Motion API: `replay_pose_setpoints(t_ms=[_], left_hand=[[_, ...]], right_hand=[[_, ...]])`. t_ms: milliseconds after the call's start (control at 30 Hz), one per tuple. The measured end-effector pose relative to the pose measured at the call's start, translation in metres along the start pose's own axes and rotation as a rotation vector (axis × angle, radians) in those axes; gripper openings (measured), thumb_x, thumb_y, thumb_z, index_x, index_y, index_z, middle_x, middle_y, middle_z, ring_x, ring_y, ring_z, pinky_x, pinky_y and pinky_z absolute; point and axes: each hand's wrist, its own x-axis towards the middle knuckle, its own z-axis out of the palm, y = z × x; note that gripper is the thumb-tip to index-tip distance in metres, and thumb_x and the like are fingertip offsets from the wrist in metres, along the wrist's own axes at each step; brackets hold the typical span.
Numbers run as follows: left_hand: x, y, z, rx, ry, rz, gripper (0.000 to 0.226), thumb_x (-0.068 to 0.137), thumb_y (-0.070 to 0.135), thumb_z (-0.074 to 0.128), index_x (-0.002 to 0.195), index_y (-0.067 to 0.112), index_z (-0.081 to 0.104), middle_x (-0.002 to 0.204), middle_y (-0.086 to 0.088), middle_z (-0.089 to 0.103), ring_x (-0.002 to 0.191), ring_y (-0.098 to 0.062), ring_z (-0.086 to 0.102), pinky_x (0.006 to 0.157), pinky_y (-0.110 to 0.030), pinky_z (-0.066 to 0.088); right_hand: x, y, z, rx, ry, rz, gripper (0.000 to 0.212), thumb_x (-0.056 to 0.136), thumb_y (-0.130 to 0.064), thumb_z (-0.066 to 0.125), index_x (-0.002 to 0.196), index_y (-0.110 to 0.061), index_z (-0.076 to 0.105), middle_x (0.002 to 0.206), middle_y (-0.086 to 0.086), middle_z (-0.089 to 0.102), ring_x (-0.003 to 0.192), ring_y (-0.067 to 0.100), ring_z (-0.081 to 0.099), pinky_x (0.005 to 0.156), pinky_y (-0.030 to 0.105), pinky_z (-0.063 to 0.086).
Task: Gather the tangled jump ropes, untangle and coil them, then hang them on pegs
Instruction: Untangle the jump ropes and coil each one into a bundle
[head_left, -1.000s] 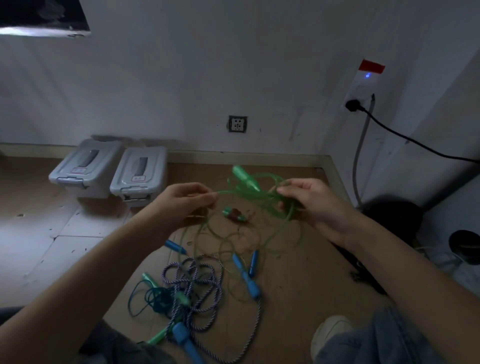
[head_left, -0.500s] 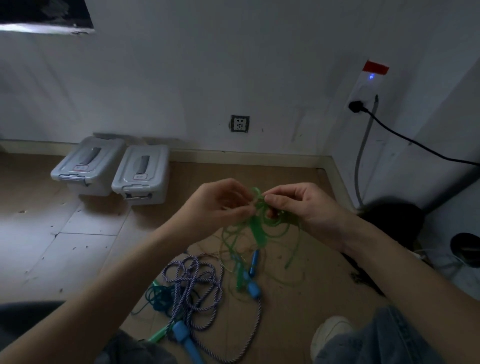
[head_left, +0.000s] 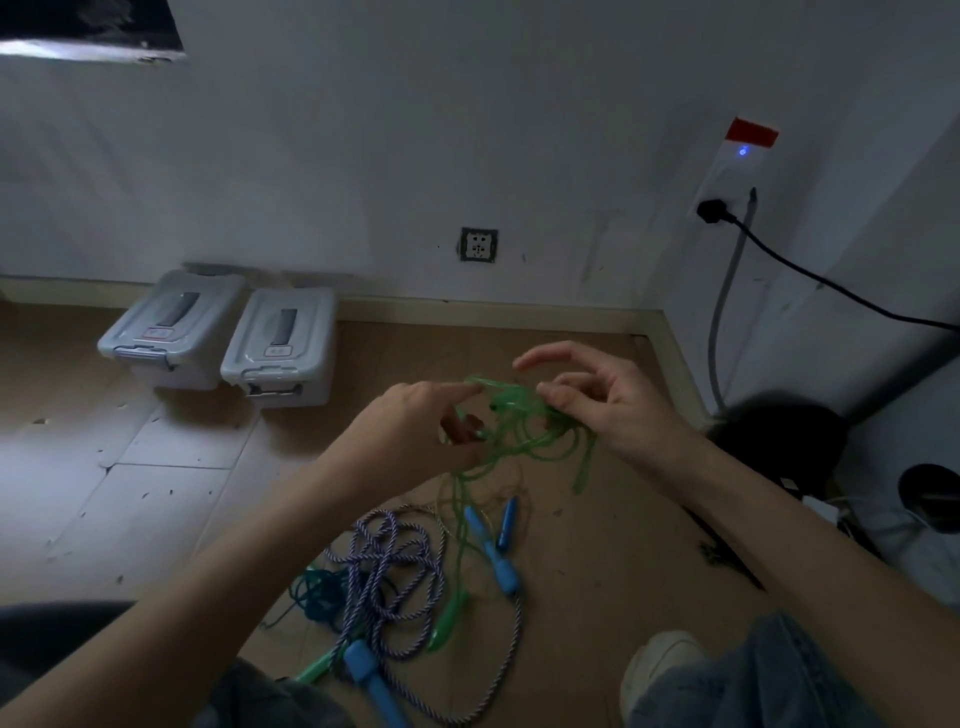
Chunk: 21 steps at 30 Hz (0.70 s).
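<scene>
Hands meet above the floor (head_left: 156, 499), working a tangled green jump rope (head_left: 524, 436). The left hand (head_left: 415, 441) has its grip curled into the strands, index finger stretched forward; the right hand (head_left: 608, 400) pinches the tangle with bent fingers, index and thumb spread. Green loops hang to the floor, where a purple-white braided rope (head_left: 400, 571), blue handles (head_left: 498, 551) and a teal cord (head_left: 317, 592) lie heaped. Two grey lidded boxes (head_left: 280, 343) stand closed by the wall, contents hidden.
</scene>
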Motion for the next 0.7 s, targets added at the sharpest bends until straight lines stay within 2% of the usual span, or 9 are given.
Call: replay_pose_setpoints(t_ms=[67,133,200,267,333,433,500,600,700], left_hand=[[0.000,-0.001,-0.006,-0.031,0.003,-0.048,0.067,0.074,0.041,0.068,0.133,0.021,0.044,0.071,0.025,0.058,0.062,0.016,0.046,0.078,-0.017,0.047],[-0.001,0.000,-0.007,-0.064,-0.008,-0.061,0.064,0.072,0.040,0.069,0.128,0.020,0.047,0.065,0.027,0.053,0.059,0.018,0.049,0.071,-0.009,0.047],[-0.002,0.005,-0.005,-0.092,-0.010,-0.042,0.062,0.072,0.038,0.071,0.127,0.019,0.048,0.067,0.028,0.054,0.057,0.026,0.047,0.059,0.002,0.040],[-0.002,0.010,-0.003,-0.107,-0.003,-0.021,0.064,0.073,0.035,0.072,0.128,0.018,0.046,0.078,0.027,0.057,0.057,0.027,0.046,0.059,0.007,0.036],[-0.002,0.014,-0.003,-0.101,0.004,-0.009,0.065,0.073,0.034,0.073,0.130,0.018,0.044,0.080,0.026,0.060,0.058,0.026,0.046,0.060,0.003,0.039],[-0.003,0.017,-0.001,-0.087,-0.005,0.013,0.066,0.074,0.034,0.072,0.131,0.018,0.043,0.070,0.026,0.058,0.061,0.024,0.048,0.063,-0.004,0.042],[-0.003,0.016,0.002,-0.087,-0.017,0.017,0.062,0.074,0.034,0.072,0.128,0.016,0.046,0.066,0.025,0.058,0.061,0.021,0.050,0.065,-0.007,0.043],[-0.004,0.015,0.002,-0.075,-0.021,0.004,0.064,0.074,0.036,0.072,0.129,0.016,0.045,0.078,0.020,0.066,0.061,0.016,0.050,0.073,-0.018,0.048],[-0.002,0.016,0.005,-0.065,-0.013,0.034,0.073,0.075,0.037,0.071,0.137,0.018,0.037,0.077,0.022,0.063,0.060,0.018,0.048,0.070,-0.010,0.045]], right_hand=[[-0.002,-0.003,0.002,-0.171,-0.107,-0.009,0.014,0.086,-0.030,0.058,0.097,-0.030,0.067,0.071,-0.021,0.065,0.067,-0.007,0.058,0.060,0.008,0.043],[-0.001,-0.001,0.006,-0.432,-0.035,-0.038,0.024,0.078,-0.041,0.065,0.100,-0.030,0.068,0.065,-0.023,0.059,0.062,-0.013,0.052,0.055,0.004,0.038],[0.001,-0.002,0.009,-0.620,0.130,-0.063,0.028,0.076,-0.039,0.070,0.102,-0.029,0.068,0.067,-0.019,0.057,0.060,-0.007,0.052,0.054,0.006,0.038],[0.001,-0.003,0.011,-0.714,0.190,-0.059,0.031,0.076,-0.041,0.070,0.104,-0.028,0.068,0.081,-0.010,0.065,0.065,0.001,0.053,0.056,0.011,0.040],[0.000,-0.002,0.013,-0.762,0.186,-0.059,0.034,0.076,-0.043,0.069,0.105,-0.026,0.065,0.076,-0.009,0.066,0.058,0.003,0.051,0.050,0.009,0.036],[-0.002,-0.002,0.016,-0.873,0.208,-0.069,0.036,0.078,-0.045,0.065,0.104,-0.023,0.053,0.049,-0.010,0.041,0.040,0.005,0.036,0.039,0.017,0.031],[-0.003,-0.002,0.018,-0.980,0.191,-0.092,0.042,0.082,-0.047,0.059,0.116,-0.025,0.050,0.048,-0.008,0.037,0.040,0.007,0.038,0.041,0.020,0.031],[-0.003,-0.002,0.020,-1.085,0.178,-0.101,0.045,0.090,-0.043,0.053,0.130,-0.028,0.042,0.049,-0.010,0.034,0.041,0.005,0.036,0.045,0.024,0.034],[-0.004,0.000,0.020,-1.161,0.208,-0.061,0.043,0.094,-0.039,0.046,0.135,-0.029,0.036,0.053,-0.010,0.035,0.050,0.015,0.042,0.049,0.026,0.033]])
